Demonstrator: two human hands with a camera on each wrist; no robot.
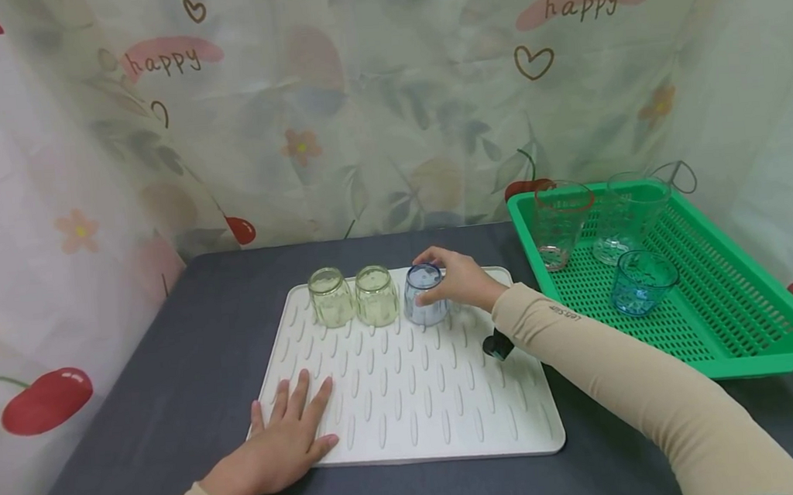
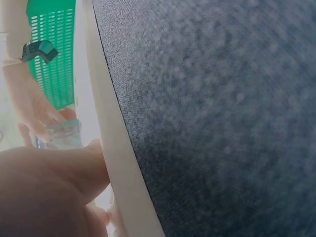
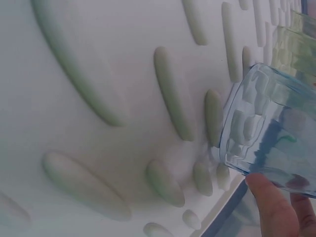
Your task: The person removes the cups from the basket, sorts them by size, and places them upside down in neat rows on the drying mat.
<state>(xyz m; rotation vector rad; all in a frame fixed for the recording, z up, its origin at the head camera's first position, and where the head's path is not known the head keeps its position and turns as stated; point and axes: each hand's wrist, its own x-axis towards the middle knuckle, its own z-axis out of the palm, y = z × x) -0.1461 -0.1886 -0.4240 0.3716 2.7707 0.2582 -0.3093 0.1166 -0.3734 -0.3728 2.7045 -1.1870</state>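
A light blue glass [image 1: 421,311] stands at the far edge of a white ridged mat [image 1: 416,401]. My right hand [image 1: 467,277] holds it, thumb on the near side and fingers around the far side. In the right wrist view, the tinted glass [image 3: 264,131] tilts across the picture, a fingertip at its edge. Two pale green glasses [image 1: 331,299] [image 1: 376,297] stand side by side left of the blue one. On the mat's near left corner rests my left hand [image 1: 279,447], fingers spread; its thumb side [image 2: 54,173] lies along the mat edge in the left wrist view.
To the right sits a green perforated basket [image 1: 762,365]. It contains a red-rimmed tall glass [image 1: 563,227], a clear glass with a handle [image 1: 628,217] and a blue tumbler [image 1: 642,284]. Dark cloth [image 1: 190,372] covers the table; a printed curtain [image 1: 373,125] hangs behind.
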